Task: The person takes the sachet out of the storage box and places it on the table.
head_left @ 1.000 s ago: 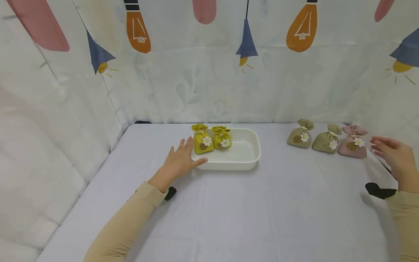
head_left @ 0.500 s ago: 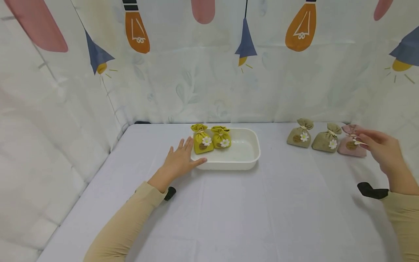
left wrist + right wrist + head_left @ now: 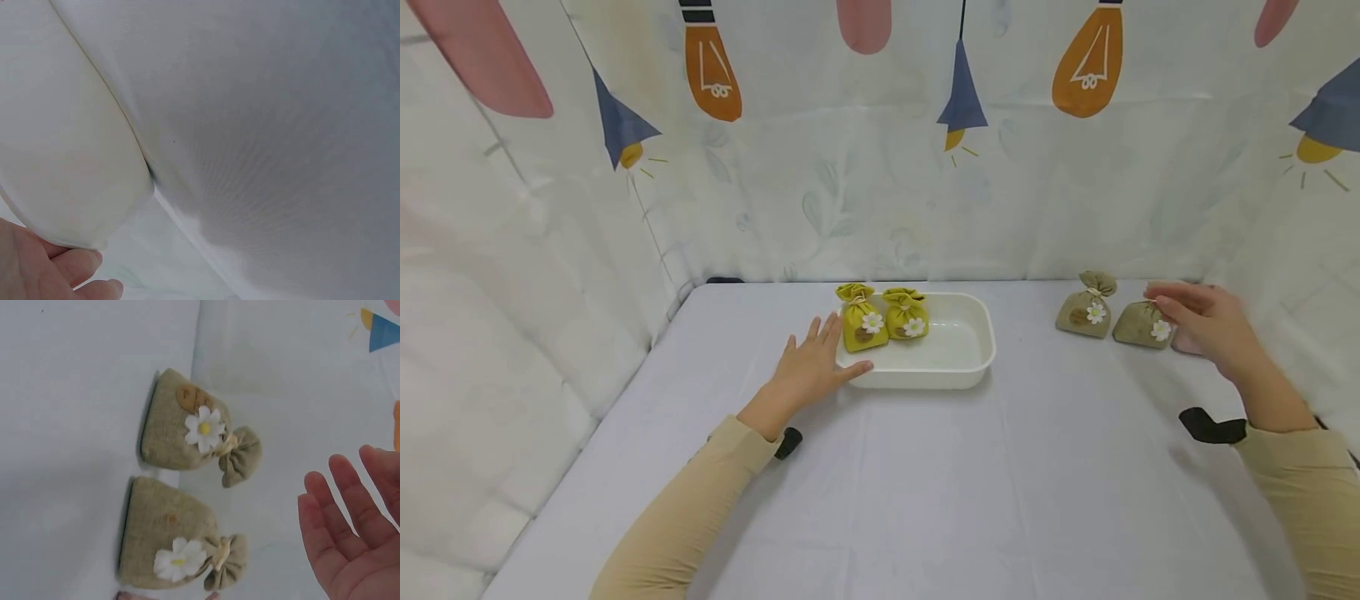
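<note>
My left hand (image 3: 805,371) touches the left end of a white tray (image 3: 925,379), its fingers spread along the rim and the thumb by the front edge. Inside the tray, at its left, stand two yellow sachets (image 3: 863,333) tied at the neck, each with a white flower. On the right, my right hand (image 3: 1213,325) reaches over the second olive sachet (image 3: 1138,327), covering its gathered top in the head view. The right wrist view shows the fingers (image 3: 353,519) extended and holding nothing. The other olive sachet (image 3: 181,425) stands beside it. A pink sachet (image 3: 1186,342) is mostly hidden behind the hand.
A white cloth (image 3: 925,483) covers the table. Behind it hangs a curtain (image 3: 865,183) printed with lamps and bulbs. Black wrist mounts (image 3: 1210,427) stick out near each cuff.
My right hand has moved left, from beside the pink sachet, past it, to the top of the second olive sachet. The left hand stays at the tray, and the sachets stand where they were.
</note>
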The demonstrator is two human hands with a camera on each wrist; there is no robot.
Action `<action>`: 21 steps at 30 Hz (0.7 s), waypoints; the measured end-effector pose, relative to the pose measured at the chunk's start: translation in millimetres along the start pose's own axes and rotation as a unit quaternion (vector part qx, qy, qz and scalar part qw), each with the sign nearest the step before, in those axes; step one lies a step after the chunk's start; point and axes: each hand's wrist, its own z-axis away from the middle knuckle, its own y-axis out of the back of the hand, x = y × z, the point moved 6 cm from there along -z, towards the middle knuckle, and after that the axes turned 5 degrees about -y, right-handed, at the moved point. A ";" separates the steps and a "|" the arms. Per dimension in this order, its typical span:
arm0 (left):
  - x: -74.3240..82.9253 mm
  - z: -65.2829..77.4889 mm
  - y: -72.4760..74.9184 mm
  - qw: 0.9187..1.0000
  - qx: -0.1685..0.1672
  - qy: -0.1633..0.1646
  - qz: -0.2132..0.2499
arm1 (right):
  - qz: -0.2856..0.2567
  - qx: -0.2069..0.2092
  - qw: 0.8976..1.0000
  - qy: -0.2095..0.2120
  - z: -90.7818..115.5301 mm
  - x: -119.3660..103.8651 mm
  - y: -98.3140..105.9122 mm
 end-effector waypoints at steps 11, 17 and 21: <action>-0.5 -1.4 -0.9 1.000 0.003 -0.003 0.007 | -0.011 -0.006 1.000 0.028 -16.6 -22.7 -47.5; -0.5 -0.7 -0.3 1.000 0.003 -0.001 0.004 | -0.010 -0.032 0.999 0.039 -18.2 -29.4 -73.8; -1.1 -1.1 -1.3 1.000 0.000 0.001 0.002 | -0.036 -0.036 0.998 0.044 -20.7 -29.5 -88.4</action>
